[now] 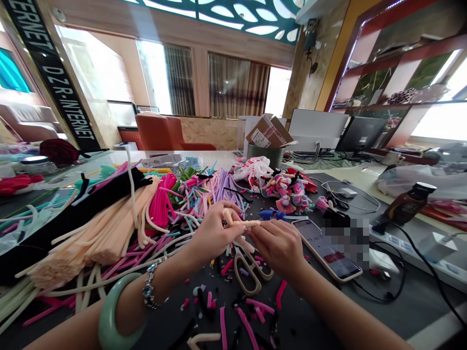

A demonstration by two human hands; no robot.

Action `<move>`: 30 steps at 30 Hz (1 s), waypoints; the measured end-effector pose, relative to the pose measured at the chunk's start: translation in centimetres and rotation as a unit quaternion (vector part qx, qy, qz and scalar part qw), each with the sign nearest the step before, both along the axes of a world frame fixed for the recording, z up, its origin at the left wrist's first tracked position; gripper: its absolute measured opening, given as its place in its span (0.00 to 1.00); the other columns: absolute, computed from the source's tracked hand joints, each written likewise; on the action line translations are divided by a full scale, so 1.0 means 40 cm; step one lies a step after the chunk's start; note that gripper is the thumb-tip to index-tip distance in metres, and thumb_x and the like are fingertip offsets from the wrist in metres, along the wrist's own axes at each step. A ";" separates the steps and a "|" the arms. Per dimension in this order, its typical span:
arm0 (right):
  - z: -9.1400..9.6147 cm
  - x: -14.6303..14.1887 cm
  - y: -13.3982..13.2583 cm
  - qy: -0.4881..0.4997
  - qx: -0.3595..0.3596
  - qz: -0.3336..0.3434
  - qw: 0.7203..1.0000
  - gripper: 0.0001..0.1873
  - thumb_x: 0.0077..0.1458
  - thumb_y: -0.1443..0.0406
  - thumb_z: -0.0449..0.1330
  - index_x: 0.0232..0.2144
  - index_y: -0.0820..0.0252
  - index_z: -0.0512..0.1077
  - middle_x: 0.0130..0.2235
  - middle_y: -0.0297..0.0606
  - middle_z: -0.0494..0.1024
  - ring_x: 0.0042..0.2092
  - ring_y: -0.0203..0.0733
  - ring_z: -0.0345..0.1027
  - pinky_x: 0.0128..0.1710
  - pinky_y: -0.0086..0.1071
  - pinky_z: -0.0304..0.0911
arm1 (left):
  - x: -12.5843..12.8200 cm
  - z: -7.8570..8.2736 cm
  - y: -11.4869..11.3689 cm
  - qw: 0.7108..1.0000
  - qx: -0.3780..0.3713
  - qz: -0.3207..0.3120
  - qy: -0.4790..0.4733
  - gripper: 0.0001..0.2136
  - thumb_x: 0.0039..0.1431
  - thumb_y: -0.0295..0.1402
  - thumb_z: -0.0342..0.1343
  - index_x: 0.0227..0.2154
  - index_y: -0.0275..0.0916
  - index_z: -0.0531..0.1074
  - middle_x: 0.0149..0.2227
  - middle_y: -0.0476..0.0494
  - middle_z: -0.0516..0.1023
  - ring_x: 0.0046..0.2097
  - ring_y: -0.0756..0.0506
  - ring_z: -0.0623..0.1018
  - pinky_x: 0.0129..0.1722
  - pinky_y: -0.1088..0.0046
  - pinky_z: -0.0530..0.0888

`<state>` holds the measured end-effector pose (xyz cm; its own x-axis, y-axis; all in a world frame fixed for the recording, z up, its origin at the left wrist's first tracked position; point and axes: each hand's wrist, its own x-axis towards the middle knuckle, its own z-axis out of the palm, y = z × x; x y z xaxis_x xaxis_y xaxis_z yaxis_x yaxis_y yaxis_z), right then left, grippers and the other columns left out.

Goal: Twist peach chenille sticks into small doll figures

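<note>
Both my hands meet over the middle of the dark table. My left hand (215, 231) pinches one end of a short peach pipe cleaner piece (245, 223), which looks coiled or twisted. My right hand (279, 245) is closed on the other end of the same piece. Beige-handled scissors (250, 270) lie on the table just below my hands. A green bangle and a beaded bracelet are on my left wrist.
Bundles of peach (105, 233), black, pink (162, 201) and lilac pipe cleaners cover the table's left. Cut pink scraps (251, 311) litter the front. A phone (328, 248) lies to the right, small colourful figures (288, 189) behind, a brown bottle (408, 204) and cables far right.
</note>
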<state>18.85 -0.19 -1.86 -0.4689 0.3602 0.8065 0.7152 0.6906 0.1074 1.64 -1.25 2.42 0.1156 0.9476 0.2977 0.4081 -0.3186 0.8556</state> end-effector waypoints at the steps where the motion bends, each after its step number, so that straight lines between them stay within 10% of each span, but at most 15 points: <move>1: 0.001 0.000 -0.001 -0.004 0.001 0.000 1.000 0.12 0.59 0.65 0.55 0.24 0.60 0.72 0.23 0.34 0.74 0.26 0.33 0.64 0.28 0.32 0.50 | 0.001 0.002 -0.001 0.999 -0.027 -0.007 -0.020 0.06 0.47 0.31 0.56 0.19 0.36 0.67 0.38 0.42 0.70 0.37 0.45 0.74 0.36 0.68 0.71; 19: 0.041 0.014 -0.014 -0.082 0.109 -0.011 0.991 0.16 0.55 0.67 0.57 0.17 0.59 0.65 0.17 0.31 0.67 0.22 0.33 0.55 0.25 0.35 0.45 | 0.002 0.012 0.005 0.993 -0.105 -0.027 -0.036 0.09 0.41 0.35 0.58 0.14 0.36 0.68 0.36 0.42 0.72 0.45 0.40 0.72 0.37 0.69 0.70; 30: 0.024 0.011 -0.016 -0.056 0.071 0.018 0.996 0.08 0.58 0.61 0.57 0.32 0.61 0.72 0.26 0.34 0.75 0.27 0.33 0.66 0.28 0.33 0.52 | -0.014 0.005 0.019 0.990 -0.127 -0.051 -0.025 0.10 0.41 0.35 0.60 0.15 0.37 0.67 0.30 0.44 0.74 0.42 0.39 0.74 0.37 0.67 0.71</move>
